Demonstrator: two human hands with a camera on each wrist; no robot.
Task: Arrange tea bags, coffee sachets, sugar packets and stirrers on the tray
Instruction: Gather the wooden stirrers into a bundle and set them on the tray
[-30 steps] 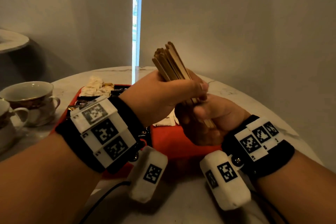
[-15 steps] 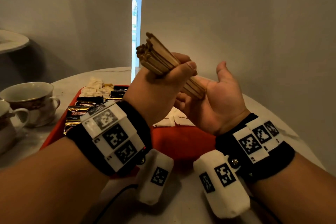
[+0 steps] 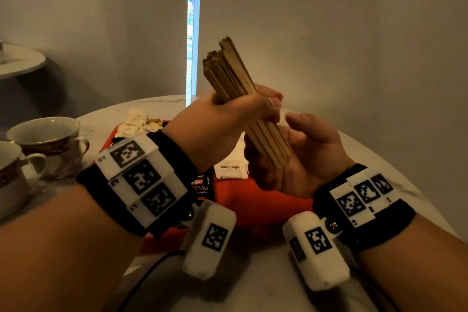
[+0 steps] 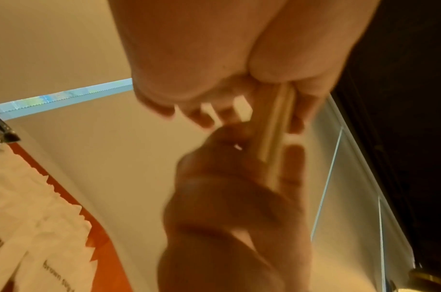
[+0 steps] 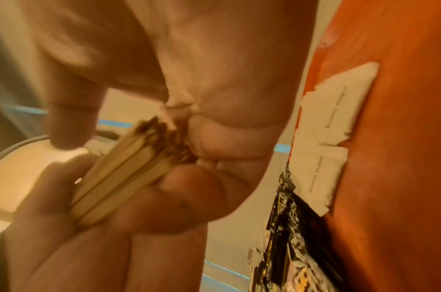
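Observation:
My left hand (image 3: 228, 119) grips a thick bundle of wooden stirrers (image 3: 228, 76) around its middle, tilted with the top ends toward the upper left. My right hand (image 3: 306, 149) cups the lower ends, which butt against its palm, with thumb and fingers curled about them. In the right wrist view the stirrers (image 5: 122, 173) press into the right hand (image 5: 214, 69). Both hands hover over the red tray (image 3: 266, 200). White brown-sugar packets (image 3: 230, 170), dark coffee sachets (image 3: 201, 185) and pale tea bags (image 3: 134, 121) lie on it, mostly hidden by my left wrist.
Two china cups (image 3: 50, 139) (image 3: 12, 172) stand on the round marble table (image 3: 253, 286) left of the tray. A small white side table (image 3: 17, 61) is at the far left. A black cable (image 3: 152, 263) trails near the front edge. Walls close behind.
Half a second ago the right hand was spread flat beside the bundle; now it has curled up round the lower ends. The left hand has dropped the bundle down into it.

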